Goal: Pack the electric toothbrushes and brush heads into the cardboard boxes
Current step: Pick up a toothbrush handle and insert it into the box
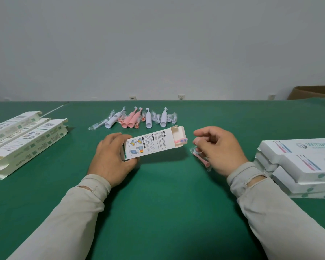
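Note:
My left hand (112,156) grips the near end of a white printed cardboard box (154,143), held tilted just above the green table. The box's far end is open, and a pink toothbrush head (181,141) pokes out of it. My right hand (217,147), just right of the open end, pinches pink brush heads in a clear wrapper (200,156). Further back lies a row of white and pink electric toothbrushes (137,119) with wrapped brush heads (99,125) among them.
Open, flat-lying cardboard boxes (24,139) are piled at the left. A stack of shut white boxes (300,162) stands at the right. A brown carton (311,91) sits at the far right corner. The green table (167,203) meets a grey wall behind.

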